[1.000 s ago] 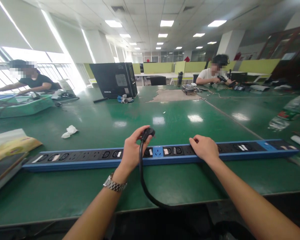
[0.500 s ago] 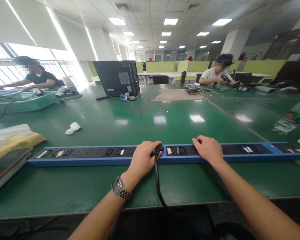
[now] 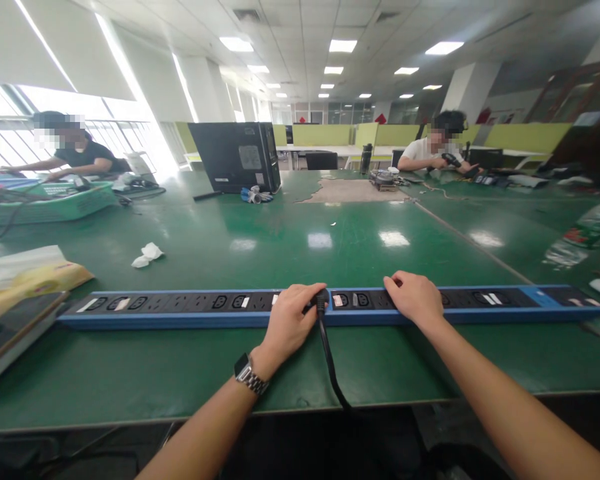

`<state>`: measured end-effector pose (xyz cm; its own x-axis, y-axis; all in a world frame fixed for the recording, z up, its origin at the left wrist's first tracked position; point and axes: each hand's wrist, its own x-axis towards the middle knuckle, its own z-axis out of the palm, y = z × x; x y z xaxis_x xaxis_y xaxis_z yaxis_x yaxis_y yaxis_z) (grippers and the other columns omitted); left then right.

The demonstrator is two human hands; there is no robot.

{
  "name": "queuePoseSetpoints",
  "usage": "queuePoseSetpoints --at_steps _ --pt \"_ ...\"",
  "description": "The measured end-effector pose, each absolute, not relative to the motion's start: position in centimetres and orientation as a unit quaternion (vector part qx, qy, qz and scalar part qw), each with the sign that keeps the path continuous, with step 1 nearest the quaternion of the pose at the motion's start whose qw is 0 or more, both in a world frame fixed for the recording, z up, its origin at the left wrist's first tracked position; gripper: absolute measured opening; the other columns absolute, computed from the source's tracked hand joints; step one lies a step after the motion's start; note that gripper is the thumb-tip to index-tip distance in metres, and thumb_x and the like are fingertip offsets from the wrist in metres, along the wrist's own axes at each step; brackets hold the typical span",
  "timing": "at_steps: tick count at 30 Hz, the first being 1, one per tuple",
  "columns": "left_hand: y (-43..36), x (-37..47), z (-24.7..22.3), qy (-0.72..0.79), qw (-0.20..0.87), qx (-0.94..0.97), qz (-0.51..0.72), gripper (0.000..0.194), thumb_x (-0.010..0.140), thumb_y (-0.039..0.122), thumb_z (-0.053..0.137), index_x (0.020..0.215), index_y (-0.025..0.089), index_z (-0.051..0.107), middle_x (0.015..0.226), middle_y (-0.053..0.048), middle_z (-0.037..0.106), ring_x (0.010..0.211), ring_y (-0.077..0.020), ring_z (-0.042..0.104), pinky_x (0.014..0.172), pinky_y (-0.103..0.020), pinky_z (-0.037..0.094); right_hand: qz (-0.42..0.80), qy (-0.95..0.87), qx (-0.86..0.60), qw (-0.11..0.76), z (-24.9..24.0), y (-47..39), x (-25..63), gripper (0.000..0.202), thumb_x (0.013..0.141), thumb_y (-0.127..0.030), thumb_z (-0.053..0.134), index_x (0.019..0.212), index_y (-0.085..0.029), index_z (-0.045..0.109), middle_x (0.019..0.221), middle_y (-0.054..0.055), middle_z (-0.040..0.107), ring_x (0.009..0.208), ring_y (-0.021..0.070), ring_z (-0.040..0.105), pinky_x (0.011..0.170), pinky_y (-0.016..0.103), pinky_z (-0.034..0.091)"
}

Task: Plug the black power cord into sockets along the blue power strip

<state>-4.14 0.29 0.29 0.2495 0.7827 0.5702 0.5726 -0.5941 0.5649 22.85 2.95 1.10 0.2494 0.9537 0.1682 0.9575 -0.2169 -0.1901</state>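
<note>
A long blue power strip (image 3: 180,321) with black socket panels lies across the green table in front of me. My left hand (image 3: 291,319), wearing a wristwatch (image 3: 251,374), grips a black power plug (image 3: 322,297) at the strip's middle. Its black cord (image 3: 330,360) runs down over the table's near edge. The plug's front end is hidden, so I cannot tell how far it sits in a socket. Farther right, my right hand (image 3: 417,297) is closed over the power strip, its fingers curled and partly hidden.
A yellow packet (image 3: 65,270) and a dark flat device (image 3: 20,333) lie left, near crumpled tissue (image 3: 148,255). A black computer case (image 3: 235,157) stands behind, with gloves (image 3: 256,195) beside it. A plastic bottle (image 3: 580,233) lies right. Two people sit across the table.
My left hand and wrist have shifted slightly right, and the watch has turned. The plug's cord now hangs farther right. My right hand stays nearly in place on the strip.
</note>
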Motion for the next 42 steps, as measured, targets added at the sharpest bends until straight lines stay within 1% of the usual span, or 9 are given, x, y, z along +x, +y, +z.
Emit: queuePoseSetpoints --at_steps 4,8,12,19,27,32,34,38,42 --pt "1.0 -6.8 2.1 0.471 0.164 0.659 0.563 0.037 0.090 0.039 0.060 0.120 0.017 0.062 0.106 -0.007 0.073 0.095 -0.0201 0.070 0.089 -0.033 0.055 -0.007 -0.610 -0.781 0.131 1.0 3.0 22.9 0.045 0.090 -0.051 0.036 0.082 -0.026 0.073 0.087 0.007 0.074 0.079 0.0226 0.065 0.065 0.030 0.036" --pt "0.7 -11.7 2.6 0.508 0.189 0.656 0.526 0.051 0.083 0.049 0.067 0.122 0.018 0.057 0.101 -0.008 0.075 0.094 -0.0232 0.071 0.092 -0.038 0.054 -0.006 -0.611 -0.780 0.133 1.0 3.0 22.9 0.045 0.090 -0.051 0.037 0.081 -0.026 0.072 0.085 0.007 0.074 0.078 0.0227 0.064 0.066 0.030 0.036" --pt "-0.3 -15.4 1.4 0.550 0.174 0.681 0.452 0.047 0.080 0.054 0.067 0.111 0.018 0.062 0.100 -0.009 0.075 0.093 -0.0260 0.071 0.090 -0.041 0.055 -0.006 -0.615 -0.777 0.134 1.0 3.0 22.8 0.044 0.090 -0.050 0.036 0.081 -0.026 0.072 0.085 0.006 0.073 0.078 0.0222 0.064 0.067 0.031 0.037" --pt "-0.3 -16.2 1.0 0.532 0.084 0.759 0.366 0.044 0.084 0.056 0.061 0.109 0.020 0.068 0.105 -0.009 0.073 0.097 -0.0258 0.068 0.094 -0.039 0.053 -0.007 -0.612 -0.780 0.129 1.0 2.9 22.9 0.044 0.090 -0.051 0.036 0.082 -0.027 0.072 0.086 0.006 0.074 0.079 0.0236 0.065 0.066 0.031 0.037" --pt "-0.2 -15.9 1.3 0.515 0.055 0.790 0.328 0.040 0.087 0.054 0.057 0.111 0.023 0.068 0.107 -0.009 0.073 0.101 -0.0265 0.067 0.094 -0.039 0.052 -0.007 -0.610 -0.782 0.124 1.0 3.1 22.9 0.045 0.090 -0.051 0.038 0.085 -0.025 0.074 0.087 0.008 0.074 0.081 0.0248 0.066 0.066 0.032 0.039" --pt "-0.1 -15.9 0.6 0.523 0.086 0.767 0.363 0.041 0.084 0.054 0.062 0.110 0.023 0.069 0.107 -0.009 0.073 0.100 -0.0268 0.068 0.096 -0.042 0.052 -0.006 -0.612 -0.781 0.124 1.1 3.0 22.8 0.045 0.091 -0.050 0.039 0.084 -0.024 0.075 0.086 0.009 0.074 0.081 0.0241 0.067 0.066 0.031 0.040" --pt "-0.2 -15.9 0.5 0.534 0.107 0.732 0.410 0.043 0.082 0.056 0.065 0.108 0.022 0.068 0.105 -0.009 0.074 0.099 -0.0271 0.069 0.095 -0.043 0.053 -0.006 -0.614 -0.780 0.126 1.2 2.9 22.8 0.044 0.091 -0.049 0.039 0.083 -0.024 0.074 0.086 0.008 0.074 0.081 0.0230 0.067 0.067 0.030 0.040" --pt "-0.3 -15.1 1.0 0.528 0.166 0.646 0.525 0.049 0.082 0.053 0.068 0.117 0.020 0.061 0.104 -0.009 0.075 0.096 -0.0250 0.072 0.092 -0.040 0.056 -0.005 -0.613 -0.780 0.127 1.3 2.9 22.7 0.044 0.091 -0.050 0.038 0.083 -0.025 0.074 0.087 0.008 0.074 0.080 0.0234 0.066 0.068 0.031 0.040" --pt "-0.1 -12.2 2.2 0.503 0.192 0.666 0.516 0.046 0.081 0.046 0.070 0.116 0.018 0.061 0.105 -0.009 0.074 0.099 -0.0249 0.071 0.095 -0.040 0.055 -0.005 -0.612 -0.781 0.127 1.2 2.9 22.7 0.045 0.091 -0.050 0.037 0.083 -0.024 0.074 0.087 0.008 0.074 0.080 0.0240 0.066 0.067 0.031 0.040"
